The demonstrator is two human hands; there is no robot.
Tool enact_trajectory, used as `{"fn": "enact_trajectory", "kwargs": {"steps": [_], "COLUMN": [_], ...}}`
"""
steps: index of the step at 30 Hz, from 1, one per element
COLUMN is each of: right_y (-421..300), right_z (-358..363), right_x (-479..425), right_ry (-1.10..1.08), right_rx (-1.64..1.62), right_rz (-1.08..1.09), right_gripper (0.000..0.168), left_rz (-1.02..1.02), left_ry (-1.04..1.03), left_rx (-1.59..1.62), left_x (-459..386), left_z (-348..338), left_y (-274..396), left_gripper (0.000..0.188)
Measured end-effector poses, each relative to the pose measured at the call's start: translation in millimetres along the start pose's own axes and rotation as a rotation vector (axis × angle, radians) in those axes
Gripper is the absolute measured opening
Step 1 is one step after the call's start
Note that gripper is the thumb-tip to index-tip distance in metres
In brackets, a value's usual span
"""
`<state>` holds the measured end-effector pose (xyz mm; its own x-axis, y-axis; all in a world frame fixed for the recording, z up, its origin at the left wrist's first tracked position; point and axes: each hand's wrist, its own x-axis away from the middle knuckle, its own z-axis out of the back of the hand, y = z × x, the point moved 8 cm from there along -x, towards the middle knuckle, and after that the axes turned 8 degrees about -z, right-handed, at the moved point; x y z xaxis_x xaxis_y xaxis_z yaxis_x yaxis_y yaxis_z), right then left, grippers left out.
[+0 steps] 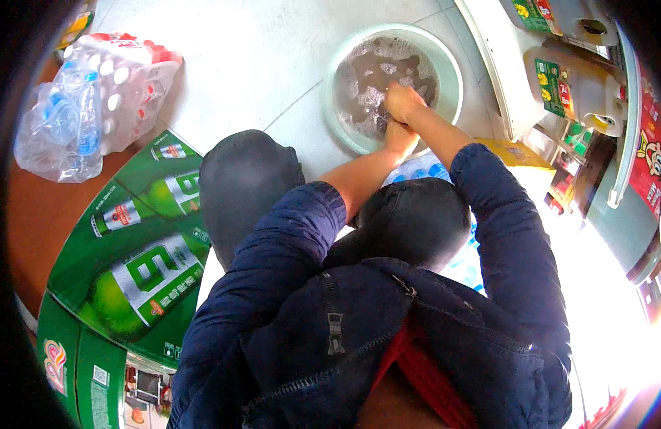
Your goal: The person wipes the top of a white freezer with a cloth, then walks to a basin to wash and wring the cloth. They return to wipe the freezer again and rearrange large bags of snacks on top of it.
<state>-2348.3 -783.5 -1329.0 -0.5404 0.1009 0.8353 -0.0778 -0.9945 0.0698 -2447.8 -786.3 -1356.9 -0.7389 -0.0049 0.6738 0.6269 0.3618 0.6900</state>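
Observation:
A pale green plastic basin [452, 102] stands on the tiled floor beyond my knees. It holds murky brownish water [376, 67] with patches of white foam [370, 99]. Both hands are close together over the near right part of the water. My right hand [405, 103] is bent downward, its fingers mostly hidden. My left hand [400, 138] lies just below it, partly covered by the right hand and wrist. Whether either hand grips anything cannot be made out.
At left, a green beer carton [143, 252] lies near a wrapped pack of bottles [116, 96] and a clear bag of plastic bottles [62, 126]. Wrapped blue-capped bottles [424, 170] sit beside my right knee. Large oil jugs [582, 88] and a yellow carton [515, 155] are at right.

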Motion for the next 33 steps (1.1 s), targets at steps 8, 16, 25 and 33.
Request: {"fn": "enact_trajectory", "kwargs": {"steps": [8,16,25,33], "right_y": [0,-5,3,10], "right_z": [-5,-4,-13,-19], "right_x": [-4,-3,-10,-13], "right_ry": [-0.007,-0.01,-0.043,-0.045], "right_rx": [0.054,0.071,0.039,0.074], "right_rz": [-0.018,-0.045,-0.091,-0.067], "right_gripper": [0.036,0.036,0.037,0.039], "left_rz": [-0.158,-0.077,-0.125,-0.116], "left_ry": [0.004,-0.039,-0.171,-0.23], "left_rx": [0.033,0.474,0.023,-0.04], "left_x": [-2,-17,-10,-2], "left_z": [-3,-12,-12,-21], "left_y": [3,-28,-19,-10], "left_gripper": [0.017,0.018,0.024,0.022]}}
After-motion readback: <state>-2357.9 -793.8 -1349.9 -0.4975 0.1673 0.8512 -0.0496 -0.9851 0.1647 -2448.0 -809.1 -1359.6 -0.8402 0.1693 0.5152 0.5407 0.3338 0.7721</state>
